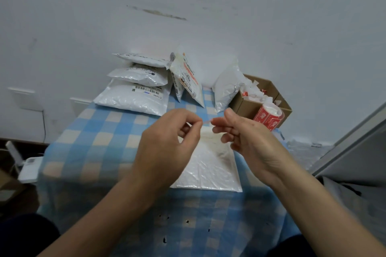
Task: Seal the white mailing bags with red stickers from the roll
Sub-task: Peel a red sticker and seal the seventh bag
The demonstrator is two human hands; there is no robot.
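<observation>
A flat white mailing bag (211,165) lies on the blue checked tablecloth (100,131) in front of me, partly hidden by my hands. Above it my left hand (167,142) and my right hand (248,140) hold between their fingertips a thin sticker strip (207,121), seen edge-on and blurred. Each hand pinches one end of it. The roll of red stickers (269,117) lies at the right, leaning on a cardboard box.
Three filled white bags (135,87) are stacked at the back left. More bags (188,77) lean on the wall beside them. An open cardboard box (263,94) with paper scraps stands at the back right. A grey panel edge (355,142) rises at the right.
</observation>
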